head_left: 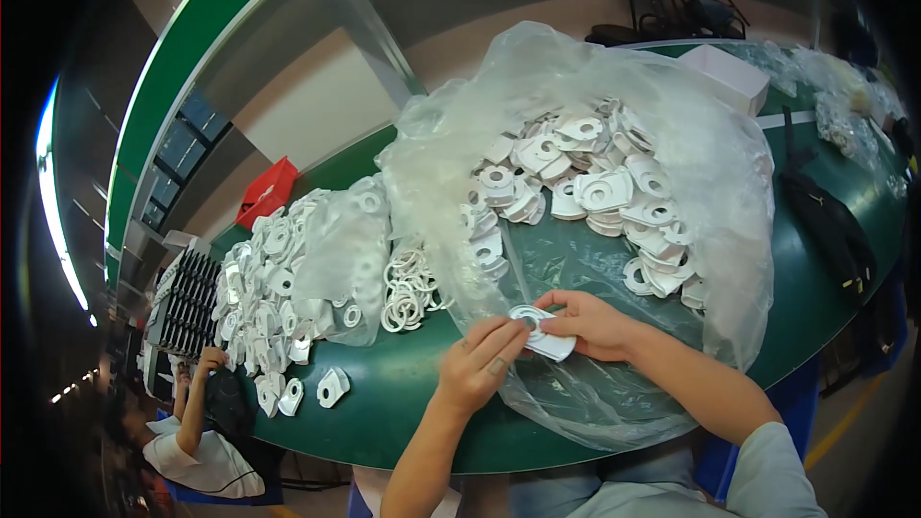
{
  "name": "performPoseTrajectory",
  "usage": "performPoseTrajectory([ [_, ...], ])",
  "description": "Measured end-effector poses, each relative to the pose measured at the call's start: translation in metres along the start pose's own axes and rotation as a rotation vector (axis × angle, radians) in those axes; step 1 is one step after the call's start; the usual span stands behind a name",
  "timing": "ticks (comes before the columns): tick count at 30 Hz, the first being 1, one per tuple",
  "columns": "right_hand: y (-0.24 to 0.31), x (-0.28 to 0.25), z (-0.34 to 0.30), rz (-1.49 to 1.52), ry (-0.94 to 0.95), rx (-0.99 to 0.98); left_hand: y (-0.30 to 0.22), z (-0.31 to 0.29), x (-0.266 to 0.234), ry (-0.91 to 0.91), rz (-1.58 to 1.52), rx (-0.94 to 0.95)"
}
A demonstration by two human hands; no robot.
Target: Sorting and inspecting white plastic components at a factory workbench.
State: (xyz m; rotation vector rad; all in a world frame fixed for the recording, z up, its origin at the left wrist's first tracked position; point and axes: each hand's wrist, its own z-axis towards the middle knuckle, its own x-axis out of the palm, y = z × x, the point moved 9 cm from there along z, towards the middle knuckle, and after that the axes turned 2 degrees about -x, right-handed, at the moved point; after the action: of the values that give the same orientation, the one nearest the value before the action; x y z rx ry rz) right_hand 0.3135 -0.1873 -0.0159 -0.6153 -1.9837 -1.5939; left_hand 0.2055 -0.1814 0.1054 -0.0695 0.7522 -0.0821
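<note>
White part [553,346], grasped by left hand [480,364] and right hand [592,326] over near side of bag [734,230], should be kept steady with light pressure.

- Illumination was moderate, with a white light strip [50,201] glaring beyond the bench's [384,398] left end.
- Glints marked the plastic bag [737,230] near the bench's front edge.
- Fisheye distortion bowed that edge; black vignetting rimmed the view.

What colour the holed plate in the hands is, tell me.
The holed plate is white; it shows best in the head view.
</note>
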Motion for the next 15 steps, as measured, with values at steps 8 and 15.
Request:
performPoseTrajectory([
  [8,0.013,0.002,-0.002,-0.02,-0.022,-0.081,0.105,-0.028,-0.047,0.042,0.088,-0.602],
  [15,0.011,0.006,0.0,-0.022,-0.008,-0.08,0.161,-0.103,-0.077,0.142,0.299,-0.848],
])
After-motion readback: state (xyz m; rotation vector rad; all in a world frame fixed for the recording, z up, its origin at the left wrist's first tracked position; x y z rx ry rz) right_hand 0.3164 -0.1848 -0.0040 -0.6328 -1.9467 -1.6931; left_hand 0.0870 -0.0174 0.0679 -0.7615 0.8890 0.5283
